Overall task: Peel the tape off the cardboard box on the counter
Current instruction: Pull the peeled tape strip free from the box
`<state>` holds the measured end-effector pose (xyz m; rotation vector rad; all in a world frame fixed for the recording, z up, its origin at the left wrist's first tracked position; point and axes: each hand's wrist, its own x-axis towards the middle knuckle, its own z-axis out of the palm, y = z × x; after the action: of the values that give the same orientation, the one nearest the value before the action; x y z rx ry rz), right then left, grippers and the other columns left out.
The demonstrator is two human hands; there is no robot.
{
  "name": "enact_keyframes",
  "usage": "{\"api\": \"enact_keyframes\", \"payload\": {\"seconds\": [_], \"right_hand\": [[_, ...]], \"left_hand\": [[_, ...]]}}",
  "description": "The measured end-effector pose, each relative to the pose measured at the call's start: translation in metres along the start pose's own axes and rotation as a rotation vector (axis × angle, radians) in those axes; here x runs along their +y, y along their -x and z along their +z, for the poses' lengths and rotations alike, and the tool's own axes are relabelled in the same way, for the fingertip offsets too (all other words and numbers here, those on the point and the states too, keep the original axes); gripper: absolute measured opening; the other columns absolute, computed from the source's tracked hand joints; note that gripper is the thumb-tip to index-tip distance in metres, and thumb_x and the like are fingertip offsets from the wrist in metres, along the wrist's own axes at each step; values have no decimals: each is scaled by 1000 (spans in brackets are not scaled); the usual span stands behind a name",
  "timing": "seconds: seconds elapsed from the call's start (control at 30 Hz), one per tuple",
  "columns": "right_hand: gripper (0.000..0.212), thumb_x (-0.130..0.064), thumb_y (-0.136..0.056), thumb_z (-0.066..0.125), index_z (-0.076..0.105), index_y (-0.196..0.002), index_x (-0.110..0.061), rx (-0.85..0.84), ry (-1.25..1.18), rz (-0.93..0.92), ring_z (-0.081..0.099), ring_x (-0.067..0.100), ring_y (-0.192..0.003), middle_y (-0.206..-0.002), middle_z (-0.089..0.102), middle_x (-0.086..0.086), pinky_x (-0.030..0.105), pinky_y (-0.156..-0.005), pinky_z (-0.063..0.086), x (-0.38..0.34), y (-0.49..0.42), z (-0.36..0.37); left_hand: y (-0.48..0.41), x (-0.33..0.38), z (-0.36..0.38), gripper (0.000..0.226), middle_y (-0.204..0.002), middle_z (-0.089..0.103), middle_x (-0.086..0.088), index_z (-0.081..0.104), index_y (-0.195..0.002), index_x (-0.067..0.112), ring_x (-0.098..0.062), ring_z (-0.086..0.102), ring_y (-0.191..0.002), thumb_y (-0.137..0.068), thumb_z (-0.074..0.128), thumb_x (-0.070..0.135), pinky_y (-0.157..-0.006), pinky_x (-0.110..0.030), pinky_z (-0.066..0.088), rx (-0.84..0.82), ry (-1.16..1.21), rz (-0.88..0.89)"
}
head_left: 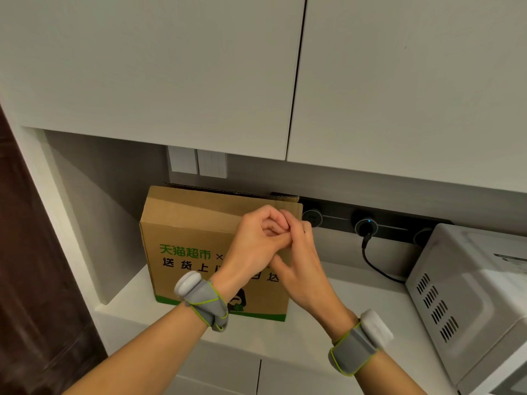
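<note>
At the far left we see a dark wooden panel (34, 252) beside the white alcove. The cardboard box (185, 223) stands upright on the white tabletop (356, 292), set back near the wall under the light switches (196, 163), its green print facing us. Our left grip (253, 243), with a grey band (205, 302) on the wrist, is raised before the box's upper right corner, fingers curled. Our right grip (302, 269) meets it there, fingertips touching those of the left. Whether either pinches anything we cannot tell. Further right a black cable (370, 260) hangs from a dark socket rail (399, 228), and a white microwave (470, 295) sits at the tabletop's right end.
</note>
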<state>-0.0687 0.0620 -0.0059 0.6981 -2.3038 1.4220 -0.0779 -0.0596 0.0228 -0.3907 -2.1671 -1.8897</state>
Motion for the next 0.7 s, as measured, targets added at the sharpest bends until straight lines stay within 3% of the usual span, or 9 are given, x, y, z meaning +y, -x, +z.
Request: {"api": "enact_keyframes", "payload": {"seconds": [0.13,0.2,0.27,0.33,0.4,0.47,0.53,0.6,0.7], "right_hand": [[48,-4,-96,62,48,-141,-13,156,101,14,55,1,-104,-119,46,-1,9,-83,46,12,-4,-12],[43,-9,-99,61,49,-139,-14,168,144,43,59,3,-94,-117,47,0,13,-76,50,20,-6,-18],[35,-12,-101,59,51,-136,-15,176,128,107,66,7,-76,-111,53,4,11,-66,50,27,-7,-25],[26,-13,-104,53,53,-130,-15,185,73,160,70,8,-61,-89,65,10,8,-63,48,33,-7,-32],[20,-16,-107,48,54,-126,-14,197,-6,200,71,12,-56,-72,68,11,13,-64,51,37,-6,-38],[22,-21,-108,46,56,-124,-11,207,-108,248,70,21,-52,-79,70,12,25,-59,58,41,-7,-39],[30,-30,-108,45,60,-119,-7,201,-194,291,65,28,-46,-88,69,13,37,-51,59,45,-7,-39],[41,-37,-108,41,66,-104,-5,187,-230,307,61,32,-42,-78,67,16,39,-45,57,49,-4,-39],[59,-43,-108,39,66,-79,0,200,-250,334,57,31,-41,-56,61,15,38,-44,52,51,0,-40]], "left_hand": [[-1,2,-3,6,-89,80,0,72,-100,11,-11,75,-92,-95,73,11,-93,-25,56,-155,-77,28],[-4,3,-6,6,-96,80,2,73,-103,13,-9,74,-98,-98,70,15,-96,-24,54,-195,-114,58],[-10,1,-10,6,-98,78,6,74,-101,17,-2,70,-97,-98,69,17,-90,-23,54,-136,-227,113],[-17,-3,-15,8,-102,72,13,74,-103,21,5,63,-98,-100,67,20,-87,-17,48,-25,-411,176],[-25,-7,-21,13,-114,66,10,70,-112,23,0,57,-109,-101,63,26,-101,-21,41,50,-614,262],[-34,-12,-24,27,-133,59,4,64,-126,25,-19,50,-128,-102,60,35,-112,-38,33,47,-821,311],[-40,-14,-21,47,-152,48,1,54,-143,27,-27,36,-145,-101,57,47,-119,-46,24,-22,-966,279],[-43,-17,-14,63,-161,37,2,41,-154,30,-26,20,-155,-99,52,60,-125,-50,12,-104,-1019,229],[-46,-25,-3,79,-160,36,-4,33,-158,32,-30,18,-155,-93,50,73,-127,-50,5,-146,-1061,186]]}}
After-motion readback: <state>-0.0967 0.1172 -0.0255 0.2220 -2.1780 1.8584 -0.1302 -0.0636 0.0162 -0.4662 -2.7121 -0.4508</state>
